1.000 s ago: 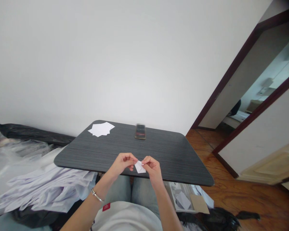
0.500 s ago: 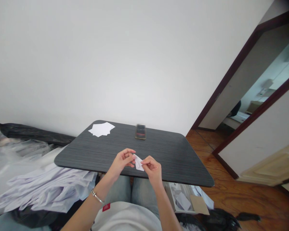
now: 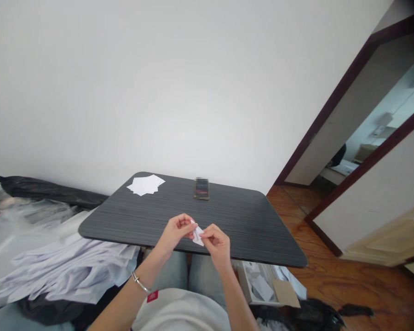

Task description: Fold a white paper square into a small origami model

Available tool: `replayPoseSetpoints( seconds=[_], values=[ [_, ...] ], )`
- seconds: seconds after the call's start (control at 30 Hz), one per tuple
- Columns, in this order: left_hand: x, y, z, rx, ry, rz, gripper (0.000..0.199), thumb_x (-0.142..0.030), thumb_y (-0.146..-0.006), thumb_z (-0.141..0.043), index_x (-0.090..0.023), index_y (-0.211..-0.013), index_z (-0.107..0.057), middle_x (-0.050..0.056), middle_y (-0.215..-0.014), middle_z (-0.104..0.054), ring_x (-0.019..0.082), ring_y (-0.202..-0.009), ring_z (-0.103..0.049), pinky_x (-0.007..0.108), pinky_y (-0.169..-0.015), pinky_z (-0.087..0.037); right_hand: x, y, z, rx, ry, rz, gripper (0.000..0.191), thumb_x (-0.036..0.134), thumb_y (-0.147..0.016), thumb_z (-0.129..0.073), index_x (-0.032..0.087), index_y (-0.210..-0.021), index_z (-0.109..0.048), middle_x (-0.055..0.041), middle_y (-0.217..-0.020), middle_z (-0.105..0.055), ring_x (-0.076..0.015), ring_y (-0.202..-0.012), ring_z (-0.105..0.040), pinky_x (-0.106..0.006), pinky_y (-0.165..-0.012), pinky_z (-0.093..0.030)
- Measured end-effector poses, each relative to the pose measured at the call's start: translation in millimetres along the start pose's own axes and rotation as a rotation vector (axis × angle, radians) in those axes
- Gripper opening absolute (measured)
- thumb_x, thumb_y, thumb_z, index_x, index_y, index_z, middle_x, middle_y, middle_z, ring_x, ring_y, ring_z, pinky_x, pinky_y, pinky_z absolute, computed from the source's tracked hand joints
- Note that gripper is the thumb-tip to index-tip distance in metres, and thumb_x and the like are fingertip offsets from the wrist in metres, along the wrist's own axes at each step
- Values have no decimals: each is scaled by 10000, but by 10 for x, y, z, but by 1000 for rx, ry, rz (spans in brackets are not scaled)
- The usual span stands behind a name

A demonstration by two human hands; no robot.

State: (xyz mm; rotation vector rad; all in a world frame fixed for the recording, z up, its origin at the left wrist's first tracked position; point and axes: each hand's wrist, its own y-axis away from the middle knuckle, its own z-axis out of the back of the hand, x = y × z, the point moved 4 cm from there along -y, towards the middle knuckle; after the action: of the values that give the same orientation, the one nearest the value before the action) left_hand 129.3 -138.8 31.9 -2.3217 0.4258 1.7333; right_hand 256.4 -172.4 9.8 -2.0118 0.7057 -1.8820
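Observation:
Both my hands are raised over the front edge of a dark grey wood-grain table point(image 3: 248, 220). My left hand point(image 3: 175, 231) and my right hand point(image 3: 216, 245) pinch a small folded piece of white paper point(image 3: 197, 235) between their fingertips. Much of the paper is hidden by my fingers. Farther back on the tabletop lie a loose stack of white paper sheets point(image 3: 145, 185) and a dark rectangular object point(image 3: 202, 189), partly blurred, possibly a phone. Neither hand touches them. A metal bangle point(image 3: 139, 282) circles my left wrist.
A heap of white paper sheets point(image 3: 69, 271) lies left of my knees, behind it a black plastic bag point(image 3: 44, 191). A cardboard box with paper scraps point(image 3: 258, 285) sits lower right. Wooden floor point(image 3: 331, 285) and a doorway point(image 3: 362, 138) lie right.
The paper has gone from a flatter triangular shape to a narrower fold, turned more upright between my fingers. My left hand has risen slightly, and the hands have shifted their hold.

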Motion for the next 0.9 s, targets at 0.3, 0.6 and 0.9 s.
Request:
replayPoseSetpoints(
  seconds=[0.3, 0.6, 0.9],
  values=[
    [-8, 6, -2, -9, -24, 26, 248, -281, -565, -717, -105, -642, -562, -17, -525, -587, 65, -436, -512, 180, -462, -424, 20, 14, -18, 80, -120, -45, 88, 207, -695, -606, 185, -618, -643, -31, -702, -557, -131, -612, -523, -230, -505, -408],
    [-60, 4, -11, -19, -52, -63, 246, -286, -562, -717, -106, -626, -562, -20, -519, -577, 66, -438, -507, 172, -439, -426, -56, 16, -55, 66, -228, -407, 277, 389, -674, -632, 166, -837, -614, -17, -596, -645, -149, -515, -584, -257, -485, -484],
    [-49, 18, -31, -10, -58, -50, 245, -309, -584, -700, -108, -629, -567, -8, -535, -595, 80, -460, -528, 195, -473, -447, -51, 8, -46, 36, -141, -432, 214, 367, -647, -662, 157, -689, -658, -5, -539, -646, -129, -481, -564, -217, -417, -478]
  ],
)
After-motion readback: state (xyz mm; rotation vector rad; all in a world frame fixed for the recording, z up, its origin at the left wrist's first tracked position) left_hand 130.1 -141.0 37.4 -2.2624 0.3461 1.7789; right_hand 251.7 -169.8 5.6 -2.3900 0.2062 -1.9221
